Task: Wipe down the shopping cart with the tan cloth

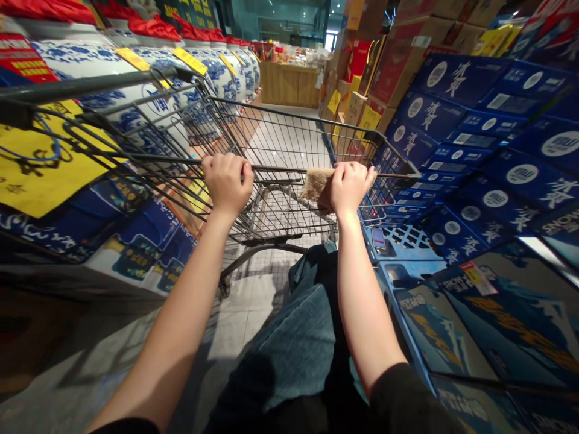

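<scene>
A wire shopping cart (289, 129) stands right in front of me. It is turned so that its dark push handle (99, 83) lies at the upper left. My left hand (228, 184) is closed around the near top rail of the basket. Farther right, my right hand (350, 185) is closed at the same rail, on a fuzzy tan cloth (318, 184) that hangs at the rail. Only part of the cloth shows, as the hand covers its right end. Through the wires, no goods are visible in the basket.
Large blue-and-white jars (158, 99) with red covers line the left, above boxed goods (136, 253). Stacked blue cartons (493, 150) rise on the right, close to the cart, with a blue plastic pallet (407, 241) below. Tiled floor (251, 319) runs ahead to a wooden counter (289, 84).
</scene>
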A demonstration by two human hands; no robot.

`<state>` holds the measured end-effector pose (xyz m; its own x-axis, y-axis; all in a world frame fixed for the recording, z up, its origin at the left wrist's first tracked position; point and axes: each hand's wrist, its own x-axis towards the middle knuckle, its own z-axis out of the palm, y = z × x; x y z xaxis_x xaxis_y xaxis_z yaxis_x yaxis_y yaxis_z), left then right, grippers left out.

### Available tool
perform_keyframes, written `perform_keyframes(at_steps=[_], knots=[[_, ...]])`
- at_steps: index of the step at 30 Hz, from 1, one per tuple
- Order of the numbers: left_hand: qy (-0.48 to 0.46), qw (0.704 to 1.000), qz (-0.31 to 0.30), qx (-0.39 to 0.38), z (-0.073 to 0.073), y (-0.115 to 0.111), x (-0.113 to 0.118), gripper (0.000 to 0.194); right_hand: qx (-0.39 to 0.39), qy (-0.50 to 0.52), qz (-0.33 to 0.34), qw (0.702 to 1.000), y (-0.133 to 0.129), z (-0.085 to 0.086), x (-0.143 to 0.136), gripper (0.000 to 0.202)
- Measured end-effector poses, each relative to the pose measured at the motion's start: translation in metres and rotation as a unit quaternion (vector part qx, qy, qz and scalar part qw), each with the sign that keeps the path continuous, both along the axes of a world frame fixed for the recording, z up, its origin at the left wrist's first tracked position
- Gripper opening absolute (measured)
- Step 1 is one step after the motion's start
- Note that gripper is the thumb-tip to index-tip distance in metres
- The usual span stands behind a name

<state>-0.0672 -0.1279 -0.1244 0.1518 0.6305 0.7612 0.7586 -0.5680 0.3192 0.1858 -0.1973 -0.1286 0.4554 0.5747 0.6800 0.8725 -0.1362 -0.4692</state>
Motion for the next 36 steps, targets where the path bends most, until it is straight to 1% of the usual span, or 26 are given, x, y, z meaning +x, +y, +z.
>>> perform_keyframes(at_steps=[2, 4, 7, 9, 10, 11, 14, 16, 18, 21, 22, 24, 26, 28, 30, 31, 33, 36], knots=[[-0.006, 1.000, -0.003, 0.000, 0.000, 0.000, 0.001, 0.031, 0.000, 0.007, -0.009, 1.000, -0.003, -0.001, 0.000, 0.048], [-0.012, 1.000, -0.004, -0.003, 0.001, 0.000, 0.001, 0.031, 0.002, -0.016, 0.018, 1.000, -0.007, -0.003, -0.013, 0.043], [-0.013, 1.000, -0.004, -0.002, 0.001, -0.002, 0.002, 0.031, -0.004, -0.072, 0.106, 0.992, -0.012, -0.005, -0.033, 0.038], [-0.005, 1.000, 0.000, 0.002, 0.002, -0.003, 0.001, 0.032, -0.013, -0.100, 0.167, 0.981, -0.012, -0.003, -0.032, 0.039], [0.000, 1.000, 0.002, 0.003, 0.002, -0.003, 0.000, 0.032, -0.012, -0.101, 0.178, 0.979, -0.011, -0.002, -0.027, 0.041], [0.004, 1.000, 0.004, 0.004, 0.003, -0.003, 0.000, 0.032, -0.007, -0.092, 0.172, 0.981, -0.009, 0.000, -0.020, 0.043], [0.008, 1.000, 0.002, 0.003, 0.003, -0.003, -0.001, 0.033, 0.017, -0.039, 0.095, 0.995, -0.003, 0.003, 0.001, 0.052], [0.005, 1.000, 0.000, 0.000, 0.002, -0.003, -0.001, 0.032, 0.013, -0.034, 0.070, 0.997, -0.003, 0.003, 0.000, 0.051], [0.001, 1.000, 0.002, 0.002, 0.001, -0.002, -0.001, 0.032, -0.007, -0.062, 0.085, 0.994, -0.007, 0.001, -0.015, 0.045], [-0.004, 1.000, 0.009, 0.012, 0.000, -0.001, -0.001, 0.030, -0.033, -0.118, 0.135, 0.983, -0.014, -0.001, -0.045, 0.040], [-0.004, 1.000, 0.010, 0.015, -0.001, -0.001, -0.001, 0.030, -0.038, -0.131, 0.152, 0.979, -0.015, -0.001, -0.050, 0.041], [-0.005, 1.000, 0.010, 0.018, -0.001, 0.000, -0.001, 0.031, -0.042, -0.133, 0.167, 0.976, -0.014, -0.001, -0.050, 0.041], [-0.005, 1.000, 0.007, 0.019, -0.002, 0.000, -0.002, 0.031, -0.032, -0.104, 0.143, 0.984, -0.009, 0.000, -0.040, 0.041], [0.000, 1.000, 0.006, 0.020, -0.002, 0.000, -0.002, 0.031, -0.014, -0.063, 0.095, 0.993, -0.005, 0.000, -0.028, 0.043], [0.005, 1.000, 0.010, 0.022, -0.002, -0.001, -0.002, 0.030, -0.001, -0.041, 0.064, 0.997, -0.003, -0.001, -0.026, 0.044], [0.006, 1.000, 0.011, 0.024, -0.002, -0.001, -0.002, 0.030, 0.001, -0.042, 0.064, 0.997, -0.004, -0.002, -0.029, 0.043], [0.006, 1.000, 0.013, 0.028, -0.001, -0.001, -0.002, 0.029, -0.005, -0.067, 0.096, 0.993, -0.008, -0.003, -0.041, 0.041], [0.005, 0.999, 0.012, 0.029, 0.000, -0.002, -0.002, 0.029, -0.026, -0.129, 0.175, 0.976, -0.014, -0.003, -0.054, 0.040]])
